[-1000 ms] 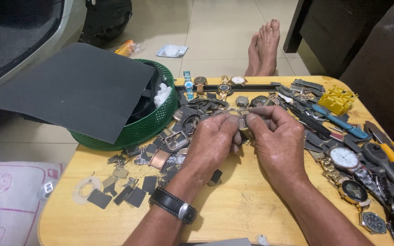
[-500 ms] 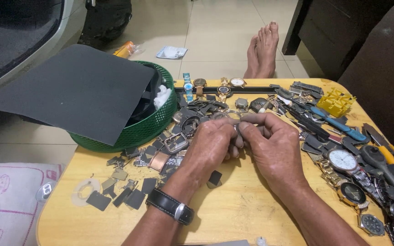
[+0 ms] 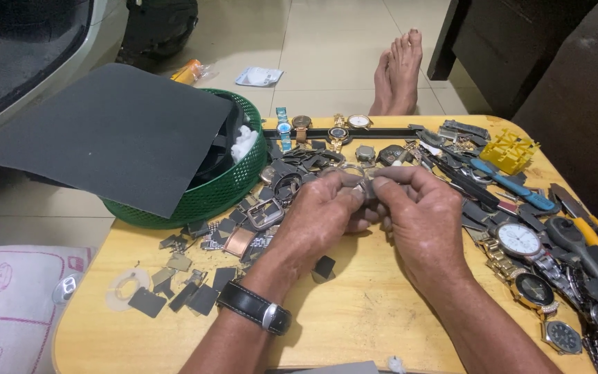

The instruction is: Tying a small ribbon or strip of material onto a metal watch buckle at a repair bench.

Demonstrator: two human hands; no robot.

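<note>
My left hand (image 3: 320,218) and my right hand (image 3: 420,215) meet over the middle of a wooden table (image 3: 354,318). Between their fingertips they pinch a small metal watch part (image 3: 363,187), mostly hidden by the fingers. A black wristwatch (image 3: 254,308) is on my left wrist. Just beyond the hands lies a heap of dark watch cases and bands (image 3: 299,170).
A green basket (image 3: 226,183) covered by a dark grey sheet (image 3: 115,135) stands at the back left. Loose metal pieces (image 3: 188,284) lie at the left. Watches (image 3: 520,242), a blue-handled tool (image 3: 510,183) and a yellow plastic part (image 3: 510,152) lie at the right. Bare feet (image 3: 397,73) rest on the floor.
Both hands have drawn slightly nearer to me with the small part still pinched between them. The fingers have shifted a little around it.
</note>
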